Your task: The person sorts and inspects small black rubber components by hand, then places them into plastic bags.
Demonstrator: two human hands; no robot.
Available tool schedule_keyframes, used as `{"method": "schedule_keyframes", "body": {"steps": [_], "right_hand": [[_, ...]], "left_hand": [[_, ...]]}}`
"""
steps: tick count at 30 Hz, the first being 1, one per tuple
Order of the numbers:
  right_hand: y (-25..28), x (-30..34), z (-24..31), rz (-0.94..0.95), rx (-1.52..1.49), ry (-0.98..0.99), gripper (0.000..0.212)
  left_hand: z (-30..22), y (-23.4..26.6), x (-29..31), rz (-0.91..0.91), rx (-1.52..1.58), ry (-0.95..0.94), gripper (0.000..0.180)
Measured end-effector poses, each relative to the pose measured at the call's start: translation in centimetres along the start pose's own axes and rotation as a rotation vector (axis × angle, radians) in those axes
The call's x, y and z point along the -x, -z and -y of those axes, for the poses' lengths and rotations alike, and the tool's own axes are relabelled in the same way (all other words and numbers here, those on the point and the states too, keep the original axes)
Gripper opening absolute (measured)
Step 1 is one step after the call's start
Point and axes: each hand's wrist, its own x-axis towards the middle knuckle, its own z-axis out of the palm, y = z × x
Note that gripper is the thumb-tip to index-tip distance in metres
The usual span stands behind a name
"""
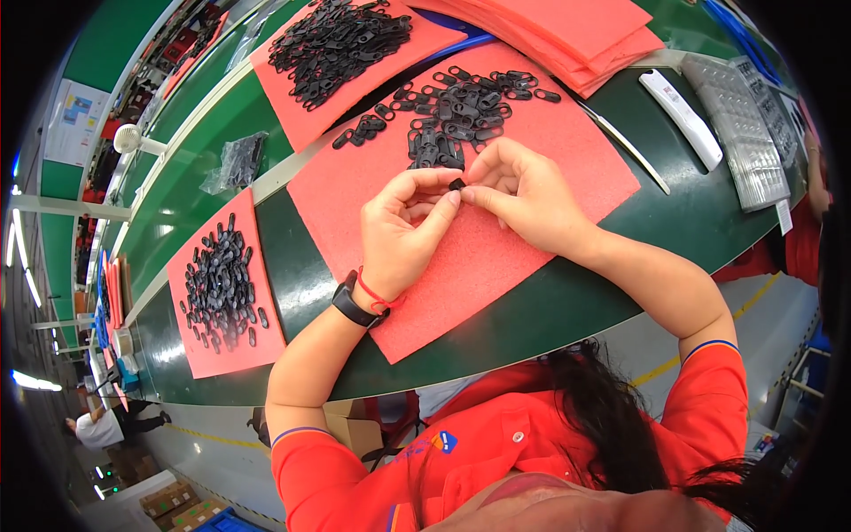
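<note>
Pinch grip, both hands: left hand and right hand meet fingertip to fingertip on a small black part, thumbs and forefingers closed about it. Finer detail of the part hidden by fingers. Head view: part is held above a pink foam sheet on a green table. Just beyond the fingers, a loose heap of black looped pieces on the same sheet. Farther off, to the left, a denser black pile on a second sheet. Near left, small dark oblong pieces on a third. Right side: thin white strip, white long-handled object, clear plastic trays. Left wrist wears a black band.
</note>
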Motion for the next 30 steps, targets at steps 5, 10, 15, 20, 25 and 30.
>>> {"method": "schedule_keyframes", "body": {"steps": [5, 10, 15, 20, 25, 30], "right_hand": [[0.0, 0.0, 0.0, -0.003, 0.023, 0.03, 0.018], [0.0, -0.1, 0.0, 0.022, 0.061, 0.029, 0.019], [0.2, -0.2, -0.1, 0.116, -0.002, -0.013, 0.018], [0.7, -0.4, 0.2, 0.182, -0.075, -0.126, 0.019], [0.6, -0.4, 0.3, 0.144, -0.119, -0.135, 0.015], [0.6, -0.4, 0.0, 0.155, -0.057, -0.066, 0.013]], "left_hand": [[-0.2, 0.1, 0.0, 0.004, 0.01, 0.033, 0.019], [-0.6, 0.0, 0.0, 0.008, 0.078, 0.085, 0.018], [-1.0, 0.5, -0.4, 0.044, 0.149, 0.188, 0.018], [-1.0, 0.8, -0.4, 0.068, 0.209, 0.213, 0.02], [-0.9, 0.6, -0.2, 0.079, 0.219, 0.208, 0.02], [-1.0, 0.6, -0.2, 0.098, 0.214, 0.22, 0.019]]}}
